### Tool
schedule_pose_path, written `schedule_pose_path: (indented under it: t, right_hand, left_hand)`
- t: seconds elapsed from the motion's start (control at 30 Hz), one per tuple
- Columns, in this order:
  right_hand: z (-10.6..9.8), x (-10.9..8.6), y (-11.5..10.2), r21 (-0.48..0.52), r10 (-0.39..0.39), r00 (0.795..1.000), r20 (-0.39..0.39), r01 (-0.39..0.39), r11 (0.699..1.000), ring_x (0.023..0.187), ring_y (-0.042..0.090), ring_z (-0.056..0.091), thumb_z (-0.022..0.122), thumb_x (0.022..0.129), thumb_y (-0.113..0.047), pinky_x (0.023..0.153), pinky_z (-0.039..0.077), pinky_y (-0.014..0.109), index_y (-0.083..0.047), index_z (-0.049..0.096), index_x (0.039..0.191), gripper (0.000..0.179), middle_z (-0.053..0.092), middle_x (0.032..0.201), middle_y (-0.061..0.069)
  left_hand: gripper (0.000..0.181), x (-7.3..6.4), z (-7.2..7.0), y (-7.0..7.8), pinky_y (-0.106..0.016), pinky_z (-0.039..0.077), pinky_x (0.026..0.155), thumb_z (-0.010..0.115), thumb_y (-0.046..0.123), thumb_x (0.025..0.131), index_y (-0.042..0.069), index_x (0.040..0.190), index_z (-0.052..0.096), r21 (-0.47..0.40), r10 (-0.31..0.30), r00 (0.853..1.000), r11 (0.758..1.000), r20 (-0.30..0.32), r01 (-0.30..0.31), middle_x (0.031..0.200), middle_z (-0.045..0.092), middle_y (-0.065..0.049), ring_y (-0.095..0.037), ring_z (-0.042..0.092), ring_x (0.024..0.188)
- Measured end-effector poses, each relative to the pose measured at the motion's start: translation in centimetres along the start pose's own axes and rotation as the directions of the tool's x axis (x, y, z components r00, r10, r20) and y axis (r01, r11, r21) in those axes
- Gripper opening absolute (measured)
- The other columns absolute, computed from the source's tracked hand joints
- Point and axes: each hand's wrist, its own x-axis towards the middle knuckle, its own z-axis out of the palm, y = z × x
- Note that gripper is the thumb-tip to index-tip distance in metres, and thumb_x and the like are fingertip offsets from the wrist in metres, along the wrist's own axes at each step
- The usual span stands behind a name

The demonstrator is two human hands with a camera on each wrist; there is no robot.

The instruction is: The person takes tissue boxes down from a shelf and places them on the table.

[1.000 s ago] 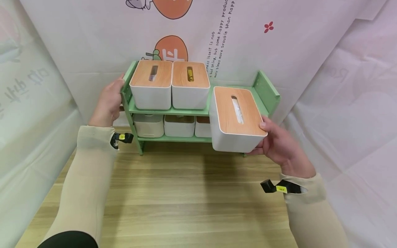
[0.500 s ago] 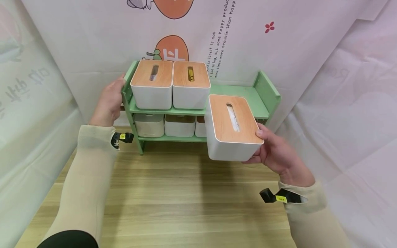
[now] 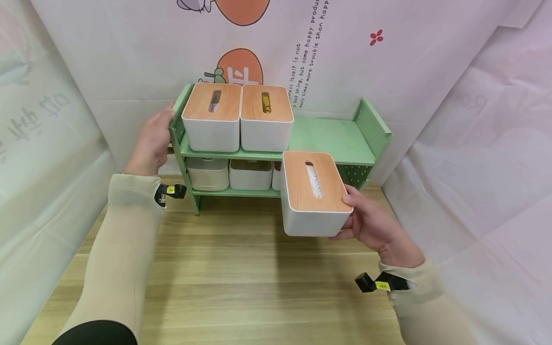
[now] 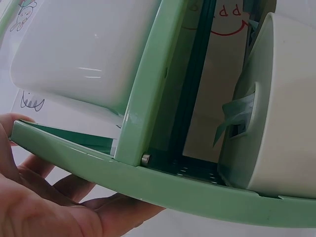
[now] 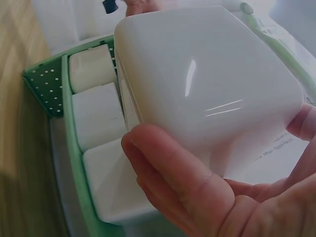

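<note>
A white tissue box (image 3: 316, 223) with a wood-grain lid is gripped by my right hand (image 3: 373, 225) at its right side, thumb on the lid's edge and fingers below. It is held in front of the green shelf (image 3: 332, 136), with white tissue showing in its slot. The right wrist view shows my fingers (image 5: 182, 168) along the white wall of the box. My left hand (image 3: 151, 136) grips the shelf's left side panel; in the left wrist view its fingers (image 4: 74, 185) lie along the panel's outer face and reach its edge.
Two similar boxes, a left tissue box (image 3: 213, 135) and a right tissue box (image 3: 265, 136), stand side by side on the upper tier. Below, a cream box (image 3: 208, 176) and a white box (image 3: 251, 178) sit on the lower tier. Wood-look floor (image 3: 224, 268) and hanging white sheets (image 3: 474, 191) surround the shelf.
My right hand has brought the tissue box down, leftward and toward me, away from the upper tier's right side. The left hand has stayed on the panel.
</note>
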Motion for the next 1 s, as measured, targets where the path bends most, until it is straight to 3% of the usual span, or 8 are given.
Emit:
schedule_pose_path:
  t: [1.0]
  right_hand:
    - [-0.4,0.8,6.3,-0.077,0.169,0.976,-0.137,-0.181,0.98,0.096,0.044,0.066,0.055,0.1,-0.031,0.077,0.055,0.058,-0.022,0.015,0.16,0.072,0.045,0.137,0.033]
  left_hand:
    - [0.044,-0.1,0.0,0.1,-0.04,0.05,0.085,0.034,0.053,0.105,0.049,0.149,0.036,-0.022,0.006,1.0,1.0,0.012,-0.006,0.161,0.029,-0.002,-0.024,0.053,0.113]
